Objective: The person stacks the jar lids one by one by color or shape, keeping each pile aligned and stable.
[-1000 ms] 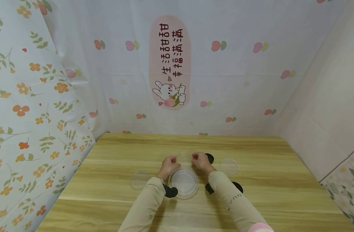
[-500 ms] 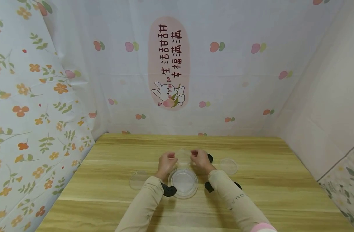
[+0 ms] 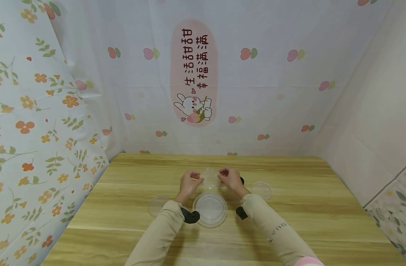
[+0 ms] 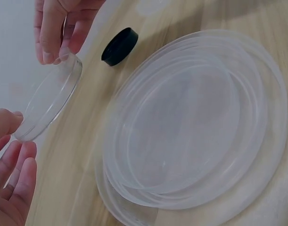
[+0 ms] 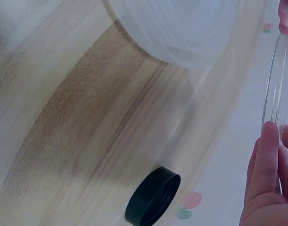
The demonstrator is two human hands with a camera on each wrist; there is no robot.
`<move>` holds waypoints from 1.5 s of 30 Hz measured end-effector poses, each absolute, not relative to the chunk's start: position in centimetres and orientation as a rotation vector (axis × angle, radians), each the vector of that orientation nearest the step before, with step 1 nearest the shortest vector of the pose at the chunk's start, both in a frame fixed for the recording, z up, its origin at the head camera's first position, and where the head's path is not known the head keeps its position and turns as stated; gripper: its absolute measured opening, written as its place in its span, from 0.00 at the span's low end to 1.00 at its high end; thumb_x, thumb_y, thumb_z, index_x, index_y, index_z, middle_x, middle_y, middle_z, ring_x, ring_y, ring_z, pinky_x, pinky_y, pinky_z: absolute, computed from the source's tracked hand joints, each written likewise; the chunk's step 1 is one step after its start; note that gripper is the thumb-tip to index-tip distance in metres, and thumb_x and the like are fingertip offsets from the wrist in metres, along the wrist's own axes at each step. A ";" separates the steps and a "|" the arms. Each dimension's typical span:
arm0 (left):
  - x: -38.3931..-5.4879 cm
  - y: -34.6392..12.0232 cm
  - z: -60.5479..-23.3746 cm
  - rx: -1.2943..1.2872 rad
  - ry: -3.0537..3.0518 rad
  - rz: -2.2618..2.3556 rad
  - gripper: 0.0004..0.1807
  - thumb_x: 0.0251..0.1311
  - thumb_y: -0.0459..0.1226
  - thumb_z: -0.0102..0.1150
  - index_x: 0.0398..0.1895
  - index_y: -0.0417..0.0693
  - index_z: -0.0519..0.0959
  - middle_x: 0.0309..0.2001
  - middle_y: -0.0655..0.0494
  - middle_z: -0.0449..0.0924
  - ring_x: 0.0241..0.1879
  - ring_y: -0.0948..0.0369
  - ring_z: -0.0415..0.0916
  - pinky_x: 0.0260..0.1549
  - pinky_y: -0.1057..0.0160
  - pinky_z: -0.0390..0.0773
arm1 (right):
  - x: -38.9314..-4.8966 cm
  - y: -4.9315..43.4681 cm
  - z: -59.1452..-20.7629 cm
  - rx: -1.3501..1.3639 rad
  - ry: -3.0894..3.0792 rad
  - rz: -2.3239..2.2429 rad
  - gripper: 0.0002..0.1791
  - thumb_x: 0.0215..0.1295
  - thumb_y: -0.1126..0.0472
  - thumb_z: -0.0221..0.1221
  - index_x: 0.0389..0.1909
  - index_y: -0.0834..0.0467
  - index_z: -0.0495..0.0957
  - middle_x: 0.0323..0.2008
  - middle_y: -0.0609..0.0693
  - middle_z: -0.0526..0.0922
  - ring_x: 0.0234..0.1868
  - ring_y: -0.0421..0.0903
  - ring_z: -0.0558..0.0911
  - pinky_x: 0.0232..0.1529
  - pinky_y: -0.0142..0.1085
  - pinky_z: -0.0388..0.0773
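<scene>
Between both hands is a clear, shallow round dish [image 4: 52,101] with a low rim, like a petri dish, tilted above the table. My left hand [image 3: 190,183] pinches one edge between thumb and fingers. Across from it, the fingers and thumb of my right hand [image 3: 231,180] pinch the opposite edge, seen close in the right wrist view around the dish's rim [image 5: 274,89]. On the table just nearer me lies a stack of larger clear round lids or dishes [image 3: 210,209], nested off-centre in the left wrist view.
A black round cap [image 5: 153,197] lies beside the right hand, mostly hidden in the head view. Flat clear discs rest at left [image 3: 157,207] and right [image 3: 262,190], partly behind the sleeves. A patterned cloth [image 3: 139,92] hangs behind the wooden table [image 3: 302,192].
Both hands have moved slightly farther away from me with the clear dish between them. The right sleeve now covers a black object that showed beside it. The stack has stayed put.
</scene>
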State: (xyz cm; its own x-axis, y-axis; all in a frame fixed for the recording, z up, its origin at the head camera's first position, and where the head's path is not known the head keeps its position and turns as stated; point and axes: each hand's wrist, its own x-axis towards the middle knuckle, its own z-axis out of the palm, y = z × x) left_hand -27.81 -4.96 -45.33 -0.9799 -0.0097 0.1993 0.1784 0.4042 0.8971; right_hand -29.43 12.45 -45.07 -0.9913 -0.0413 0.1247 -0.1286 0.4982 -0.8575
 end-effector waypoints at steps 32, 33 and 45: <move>-26.0 -5.9 -46.0 -0.438 -2.810 -1.588 0.13 0.50 0.29 0.56 0.41 0.34 0.73 0.26 0.49 0.74 0.20 0.56 0.77 0.19 0.65 0.76 | -26.7 13.4 -45.8 0.285 -2.811 1.422 0.03 0.50 0.74 0.57 0.26 0.65 0.74 0.21 0.50 0.73 0.19 0.42 0.73 0.19 0.31 0.72; -25.9 -6.0 -46.1 -0.441 -2.810 -1.592 0.12 0.51 0.29 0.56 0.40 0.34 0.73 0.26 0.49 0.74 0.21 0.56 0.77 0.20 0.65 0.76 | -26.6 13.4 -45.9 0.302 -2.809 1.439 0.03 0.50 0.75 0.56 0.26 0.66 0.74 0.21 0.50 0.73 0.18 0.42 0.73 0.18 0.31 0.72; -25.6 -6.5 -46.3 -0.507 -2.862 -1.489 0.08 0.51 0.28 0.56 0.36 0.36 0.75 0.25 0.51 0.73 0.18 0.59 0.75 0.17 0.67 0.74 | -25.8 13.3 -46.5 0.429 -2.819 1.495 0.04 0.48 0.75 0.57 0.25 0.66 0.73 0.21 0.50 0.72 0.18 0.41 0.72 0.18 0.31 0.74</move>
